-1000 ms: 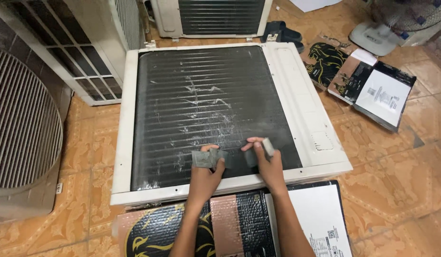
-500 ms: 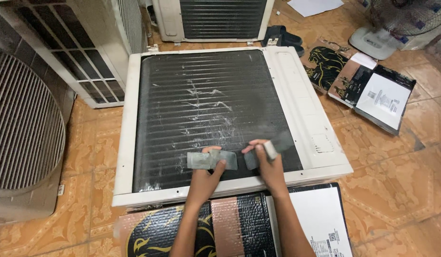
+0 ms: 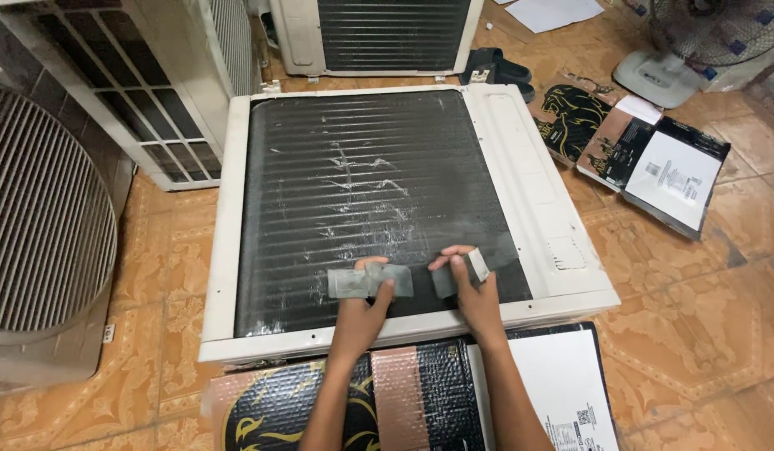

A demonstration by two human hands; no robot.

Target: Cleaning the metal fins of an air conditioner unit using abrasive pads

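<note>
A white air-conditioner unit (image 3: 562, 209) lies flat on the tiled floor, its dark finned coil (image 3: 362, 184) facing up with bent, scratched fins in the middle. My left hand (image 3: 363, 305) presses a grey strip of tape (image 3: 353, 282) onto the coil near the front edge. My right hand (image 3: 470, 288) holds the other end of a grey tape piece (image 3: 479, 266), fingers pinched on it, just right of the left hand.
A round fan grille (image 3: 36, 225) and a white outdoor unit casing (image 3: 153, 92) stand at left. Another unit (image 3: 378, 33) is behind. Black printed cardboard (image 3: 387, 401) lies in front; boxes (image 3: 654, 159) and a fan base (image 3: 654, 75) at right.
Both hands have stayed near the coil's front edge; the tape under the left hand lies flatter and more spread out than before.
</note>
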